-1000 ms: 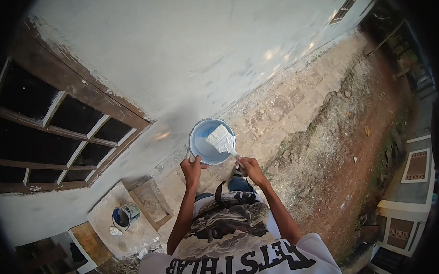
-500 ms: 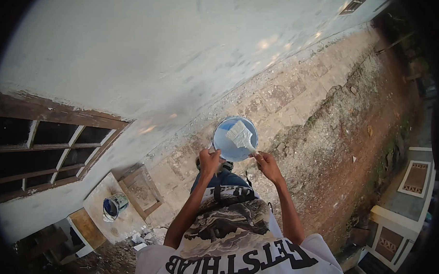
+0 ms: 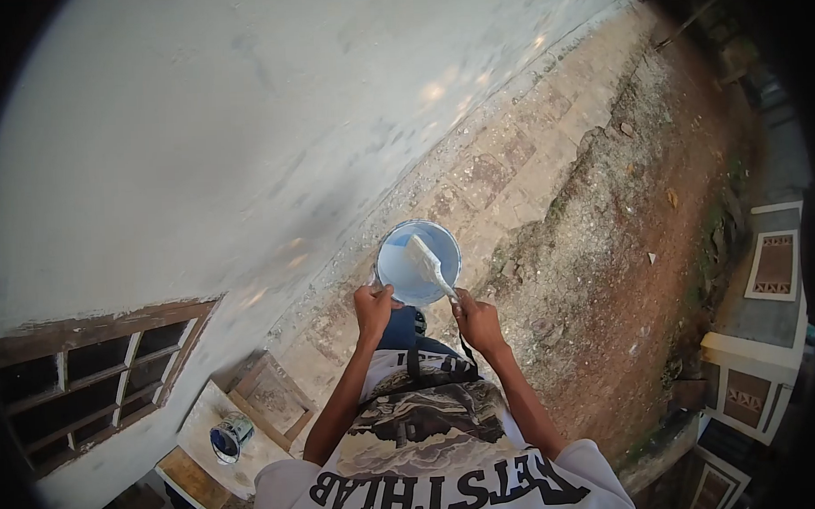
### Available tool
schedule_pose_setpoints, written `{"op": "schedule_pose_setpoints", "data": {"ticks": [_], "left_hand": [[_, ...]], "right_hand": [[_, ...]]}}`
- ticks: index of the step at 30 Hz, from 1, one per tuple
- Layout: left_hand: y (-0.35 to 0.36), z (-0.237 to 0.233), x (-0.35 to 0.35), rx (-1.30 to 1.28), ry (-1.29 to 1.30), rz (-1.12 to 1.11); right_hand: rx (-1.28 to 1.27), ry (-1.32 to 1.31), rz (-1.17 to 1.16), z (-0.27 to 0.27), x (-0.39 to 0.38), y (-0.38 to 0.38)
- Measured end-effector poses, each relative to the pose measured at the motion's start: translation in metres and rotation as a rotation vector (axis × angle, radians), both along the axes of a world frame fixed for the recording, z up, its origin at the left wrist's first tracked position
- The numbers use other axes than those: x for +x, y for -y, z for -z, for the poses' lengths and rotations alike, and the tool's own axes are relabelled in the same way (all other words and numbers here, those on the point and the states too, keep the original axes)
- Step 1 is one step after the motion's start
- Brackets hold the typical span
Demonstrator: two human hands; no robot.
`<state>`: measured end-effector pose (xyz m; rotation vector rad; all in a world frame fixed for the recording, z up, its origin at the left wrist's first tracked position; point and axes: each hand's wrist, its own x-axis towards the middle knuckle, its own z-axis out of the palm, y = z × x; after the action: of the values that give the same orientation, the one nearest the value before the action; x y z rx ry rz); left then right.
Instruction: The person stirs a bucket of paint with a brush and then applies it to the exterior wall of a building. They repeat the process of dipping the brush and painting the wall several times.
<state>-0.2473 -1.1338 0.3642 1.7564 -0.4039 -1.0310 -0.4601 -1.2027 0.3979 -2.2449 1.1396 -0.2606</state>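
My left hand grips the rim of a round paint bucket at its near left side, thumb over the edge. Whitish-blue paint lies inside the bucket. In my right hand is the handle of a wide paintbrush, the fingers closed around it by the near right of the rim. The brush slants across the bucket's mouth, turned partly edge-on, with its pale, paint-coated bristles over the inside.
A pale wall rises on the left, with a wooden-framed window low in it. Another paint-smeared bucket stands on a ledge behind me at the left. Broken paving runs along the wall, beside rough earth.
The brush has turned from flat-on to nearly edge-on over the bucket. My right hand has come closer around its handle. The whole view has shifted a little.
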Motion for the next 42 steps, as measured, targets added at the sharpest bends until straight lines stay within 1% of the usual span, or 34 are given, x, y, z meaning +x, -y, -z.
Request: {"op": "schedule_pose_setpoints", "data": {"ticks": [1, 3, 4, 7, 11, 13, 14, 16, 17, 20, 23, 25, 28, 32, 35, 37, 38, 40, 41, 42], "left_hand": [[0.013, 0.0, 0.004, -0.016, -0.024, -0.012], [0.039, -0.003, 0.014, -0.017, -0.061, -0.003], [0.053, -0.006, 0.018, -0.015, -0.094, -0.015], [0.091, -0.012, 0.027, -0.056, -0.134, 0.039], [0.141, -0.011, 0.03, -0.09, -0.163, 0.112], [0.163, -0.017, 0.029, -0.026, -0.148, 0.14], [0.17, -0.018, 0.03, -0.018, -0.149, 0.151], [0.191, -0.02, 0.03, -0.131, -0.21, 0.2], [0.202, -0.022, 0.028, -0.136, -0.209, 0.206], [0.229, -0.025, 0.018, -0.102, -0.18, 0.237], [0.257, -0.023, 0.01, -0.081, -0.172, 0.243], [0.277, -0.023, 0.0, -0.087, -0.212, 0.271], [0.313, -0.022, -0.025, -0.059, -0.154, 0.276], [0.368, -0.013, -0.067, -0.059, -0.171, 0.234], [0.413, -0.013, -0.105, -0.137, -0.232, 0.183], [0.439, -0.008, -0.127, -0.099, -0.143, 0.168], [0.45, -0.007, -0.137, -0.099, -0.143, 0.163], [0.473, -0.018, -0.156, -0.113, -0.177, 0.147], [0.483, -0.017, -0.164, -0.111, -0.178, 0.143], [0.492, -0.015, -0.171, -0.101, -0.189, 0.116]], "right_hand": [[-0.002, 0.0, 0.023, 0.002, -0.001, 0.009], [-0.113, 0.014, -0.027, 0.006, -0.004, 0.027], [-0.115, 0.012, -0.009, 0.005, -0.005, 0.035], [-0.155, 0.06, 0.088, 0.002, -0.001, 0.055], [-0.206, 0.08, 0.119, 0.014, -0.002, 0.09], [-0.211, 0.101, 0.133, 0.012, 0.003, 0.103], [-0.204, 0.123, 0.176, 0.011, 0.002, 0.105], [-0.212, 0.158, 0.231, 0.004, 0.003, 0.115], [-0.217, 0.159, 0.236, 0.006, 0.002, 0.123], [-0.203, 0.155, 0.222, 0.014, -0.008, 0.145], [-0.191, 0.146, 0.261, 0.02, -0.021, 0.169], [-0.247, 0.161, 0.277, 0.026, -0.033, 0.191], [-0.292, 0.156, 0.208, 0.028, -0.058, 0.235], [-0.282, 0.158, 0.2, 0.019, -0.1, 0.296], [-0.265, 0.139, 0.19, 0.029, -0.134, 0.35], [-0.198, 0.126, 0.171, 0.03, -0.158, 0.382], [-0.197, 0.127, 0.166, 0.03, -0.169, 0.395], [-0.069, 0.213, 0.239, 0.025, -0.186, 0.423], [-0.066, 0.212, 0.236, 0.025, -0.192, 0.435], [0.232, 0.435, 0.35, 0.023, -0.197, 0.448]]}}
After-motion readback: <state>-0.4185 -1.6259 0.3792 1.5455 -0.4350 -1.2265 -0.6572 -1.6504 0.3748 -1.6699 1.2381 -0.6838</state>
